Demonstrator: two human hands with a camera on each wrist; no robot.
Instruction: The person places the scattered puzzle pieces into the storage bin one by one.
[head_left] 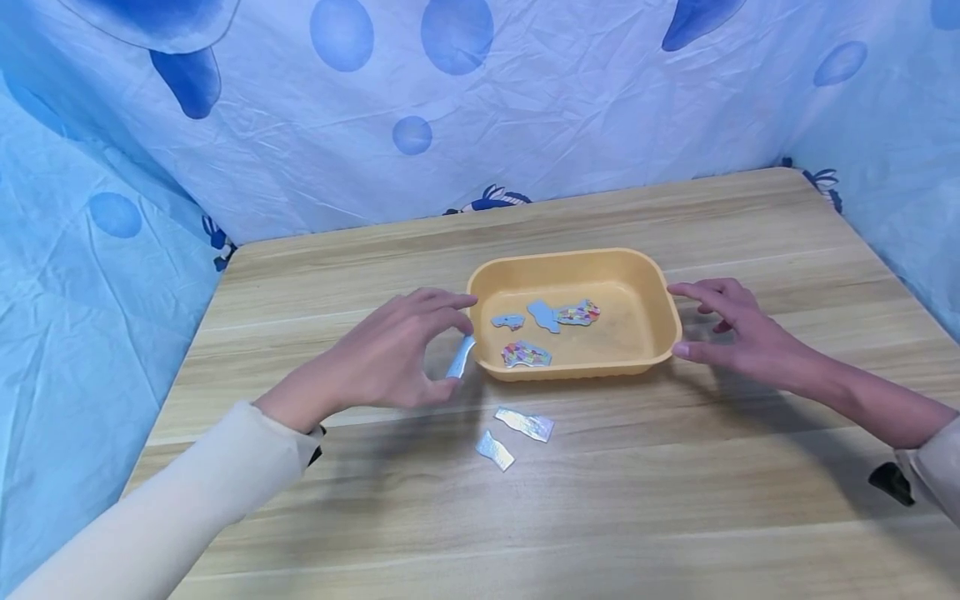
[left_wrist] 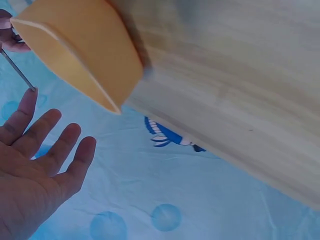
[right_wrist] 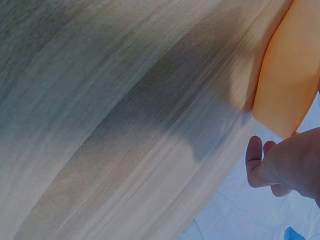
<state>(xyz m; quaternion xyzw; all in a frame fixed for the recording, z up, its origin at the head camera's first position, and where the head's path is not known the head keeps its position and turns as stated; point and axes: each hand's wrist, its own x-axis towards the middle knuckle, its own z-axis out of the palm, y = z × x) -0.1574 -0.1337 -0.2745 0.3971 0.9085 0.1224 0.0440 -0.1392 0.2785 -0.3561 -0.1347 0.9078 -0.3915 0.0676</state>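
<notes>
My left hand (head_left: 393,350) pinches a flat silvery piece (head_left: 461,357) between thumb and a fingertip, beside the left end of a yellow-orange plastic tray (head_left: 577,371). The left wrist view shows that piece (left_wrist: 19,70) edge-on as a thin strip, the other fingers spread. My right hand (head_left: 731,329) is at the tray's right end, index fingertip and thumb tip right at the rim, fingers extended. In the tray lie several flat, irregular pieces, among them a colourful mosaic piece (head_left: 527,354) and a plain blue piece (head_left: 543,317).
Two shiny silvery pieces, a larger one (head_left: 525,423) and a smaller one (head_left: 495,450), lie on the wooden table (head_left: 675,517) in front of the tray. A blue curtain (head_left: 525,108) with bubble prints hangs around the table's back and sides.
</notes>
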